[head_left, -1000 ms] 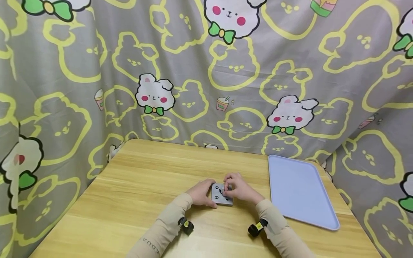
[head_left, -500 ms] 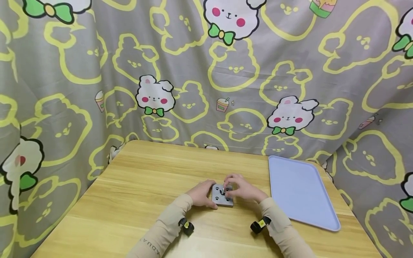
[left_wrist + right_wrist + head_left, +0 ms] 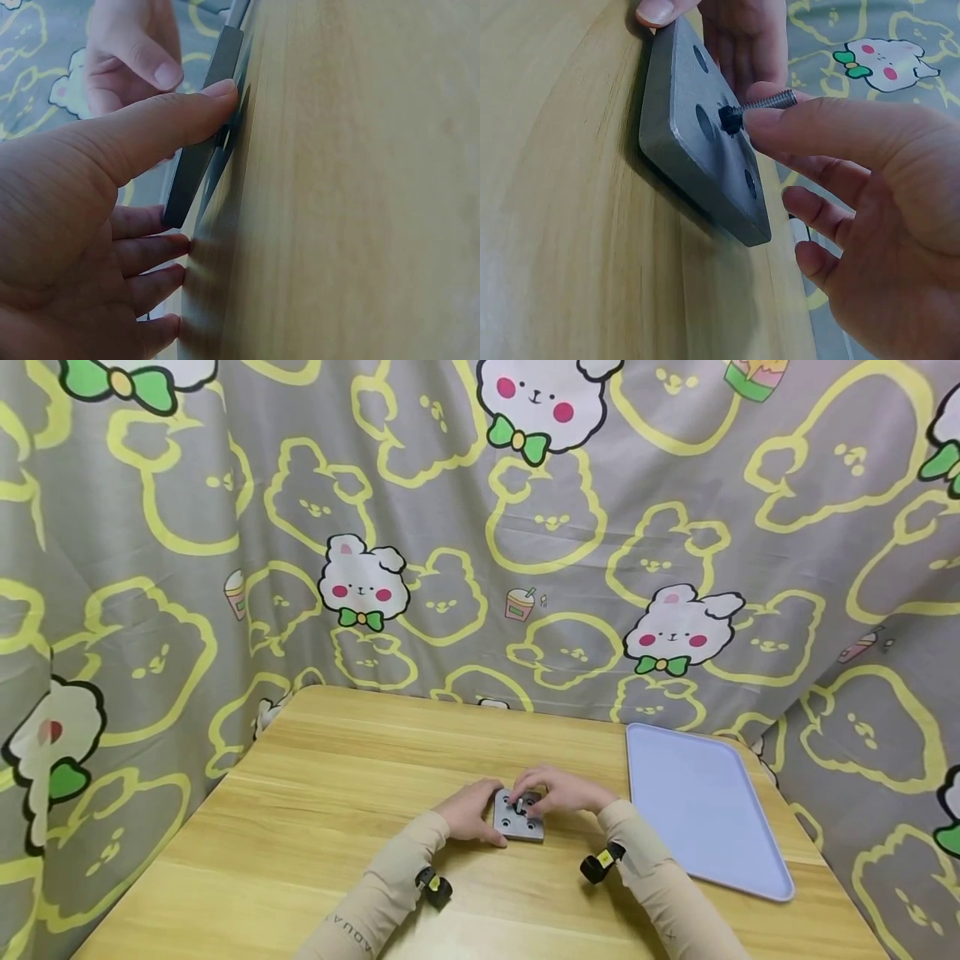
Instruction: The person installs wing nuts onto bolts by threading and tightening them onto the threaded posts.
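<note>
A thick grey metal plate (image 3: pixel 517 832) with several round holes lies on the wooden table. My left hand (image 3: pixel 468 811) holds its left side, thumb (image 3: pixel 214 97) on the near edge and fingers toward the far side. From the middle of the plate a threaded screw (image 3: pixel 771 102) stands up, with a black nut-like piece (image 3: pixel 730 120) around its base. My right hand (image 3: pixel 564 792) has the thumb and index finger at this screw, one on each side. The right wrist view shows the thumb against it; the index fingertip is partly hidden. The other right fingers are loosely curled.
A light blue tray (image 3: pixel 701 810) lies at the right of the wooden table (image 3: pixel 337 777). A grey patterned curtain (image 3: pixel 450 527) hangs behind the table and along both sides. Black wrist cameras are strapped to both forearms.
My right thumb and index finger have shifted around the screw, with the index finger now reaching further left. The left hand and plate have stayed in place.
</note>
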### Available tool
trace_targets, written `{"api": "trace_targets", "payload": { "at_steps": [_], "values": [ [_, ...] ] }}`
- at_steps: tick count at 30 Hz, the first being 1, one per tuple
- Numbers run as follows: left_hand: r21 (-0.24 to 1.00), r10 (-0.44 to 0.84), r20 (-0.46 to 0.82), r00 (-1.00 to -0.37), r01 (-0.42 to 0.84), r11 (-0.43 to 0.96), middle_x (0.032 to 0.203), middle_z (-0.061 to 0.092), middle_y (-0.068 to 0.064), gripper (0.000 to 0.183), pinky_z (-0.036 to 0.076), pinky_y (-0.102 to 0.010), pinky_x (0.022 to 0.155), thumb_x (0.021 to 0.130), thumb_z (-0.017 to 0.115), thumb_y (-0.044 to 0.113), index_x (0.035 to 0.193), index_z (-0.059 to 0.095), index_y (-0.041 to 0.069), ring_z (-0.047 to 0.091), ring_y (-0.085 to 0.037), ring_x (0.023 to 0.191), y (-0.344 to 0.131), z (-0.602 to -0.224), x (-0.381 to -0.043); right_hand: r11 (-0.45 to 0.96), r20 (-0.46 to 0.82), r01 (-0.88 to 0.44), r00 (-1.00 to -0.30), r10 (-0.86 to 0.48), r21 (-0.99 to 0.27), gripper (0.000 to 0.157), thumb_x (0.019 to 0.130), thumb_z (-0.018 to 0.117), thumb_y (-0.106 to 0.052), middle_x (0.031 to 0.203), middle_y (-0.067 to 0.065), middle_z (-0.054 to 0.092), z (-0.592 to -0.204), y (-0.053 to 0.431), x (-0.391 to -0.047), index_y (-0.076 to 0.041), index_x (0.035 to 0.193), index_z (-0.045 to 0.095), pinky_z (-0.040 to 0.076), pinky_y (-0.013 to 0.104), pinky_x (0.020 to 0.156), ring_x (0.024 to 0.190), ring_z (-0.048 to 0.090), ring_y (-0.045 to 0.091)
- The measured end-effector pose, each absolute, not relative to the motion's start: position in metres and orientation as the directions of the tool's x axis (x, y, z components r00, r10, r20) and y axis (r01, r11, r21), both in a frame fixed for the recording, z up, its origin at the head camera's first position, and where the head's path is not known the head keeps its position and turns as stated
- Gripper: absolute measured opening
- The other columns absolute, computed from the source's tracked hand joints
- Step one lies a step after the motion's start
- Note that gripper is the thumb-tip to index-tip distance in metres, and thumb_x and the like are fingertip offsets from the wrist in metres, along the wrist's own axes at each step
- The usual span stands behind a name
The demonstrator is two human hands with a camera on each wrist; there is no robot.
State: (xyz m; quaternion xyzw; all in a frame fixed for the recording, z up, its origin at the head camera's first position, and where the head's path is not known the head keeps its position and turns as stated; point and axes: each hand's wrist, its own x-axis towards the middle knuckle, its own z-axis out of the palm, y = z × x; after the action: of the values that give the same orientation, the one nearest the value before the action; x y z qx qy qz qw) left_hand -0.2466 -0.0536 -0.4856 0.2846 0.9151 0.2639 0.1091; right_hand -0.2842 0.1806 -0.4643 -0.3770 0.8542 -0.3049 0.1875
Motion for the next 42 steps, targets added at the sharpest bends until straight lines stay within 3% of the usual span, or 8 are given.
{"api": "trace_targets", "payload": {
  "at_steps": [7, 16, 31, 42],
  "values": [
    [0.54, 0.584, -0.045, -0.811, 0.472, 0.697, 0.141, 0.052, -0.012, 0.093, 0.041, -0.041, 0.113, 0.069, 0.085, 0.044, 0.141, 0.042, 0.003, 0.051, -0.027, 0.129, -0.053, -0.487, -0.248, 0.543, -0.115, -0.534, -0.637, -0.763, -0.648, 0.029, 0.082, 0.072, -0.013, 0.12, -0.003, 0.063, -0.463, 0.177, -0.287, -0.025, 0.108, 0.074, 0.036, 0.043, 0.101, 0.115, 0.046, 0.02],
    [0.552, 0.583, -0.053, -0.811, 0.463, 0.694, 0.142, 0.051, -0.012, 0.092, 0.041, -0.042, 0.113, 0.071, 0.084, 0.042, 0.143, 0.041, 0.003, 0.05, -0.028, 0.129, -0.053, -0.486, -0.247, 0.569, -0.142, -0.469, -0.675, -0.724, -0.676, 0.026, 0.084, 0.073, -0.015, 0.116, -0.008, 0.062, -0.465, 0.177, -0.286, -0.029, 0.105, 0.074, 0.035, 0.046, 0.1, 0.115, 0.043, 0.019],
    [0.548, 0.585, -0.034, -0.81, 0.474, 0.689, 0.141, 0.051, -0.013, 0.093, 0.041, -0.044, 0.113, 0.069, 0.085, 0.042, 0.142, 0.042, 0.002, 0.051, -0.03, 0.129, -0.054, -0.486, -0.247, 0.582, -0.023, -0.471, -0.764, -0.645, -0.663, 0.022, 0.085, 0.073, -0.015, 0.113, 0.001, 0.062, -0.47, 0.175, -0.266, -0.023, 0.106, 0.074, 0.036, 0.036, 0.087, 0.106, 0.041, 0.021],
    [0.549, 0.59, -0.029, -0.807, 0.48, 0.684, 0.14, 0.052, -0.013, 0.092, 0.041, -0.043, 0.113, 0.069, 0.086, 0.041, 0.14, 0.043, 0.002, 0.051, -0.03, 0.129, -0.053, -0.485, -0.244, 0.556, 0.006, -0.474, -0.764, -0.645, -0.683, 0.026, 0.087, 0.072, -0.017, 0.116, 0.0, 0.061, -0.474, 0.18, -0.26, -0.024, 0.111, 0.072, 0.038, 0.039, 0.092, 0.11, 0.044, 0.02]
  ]
}}
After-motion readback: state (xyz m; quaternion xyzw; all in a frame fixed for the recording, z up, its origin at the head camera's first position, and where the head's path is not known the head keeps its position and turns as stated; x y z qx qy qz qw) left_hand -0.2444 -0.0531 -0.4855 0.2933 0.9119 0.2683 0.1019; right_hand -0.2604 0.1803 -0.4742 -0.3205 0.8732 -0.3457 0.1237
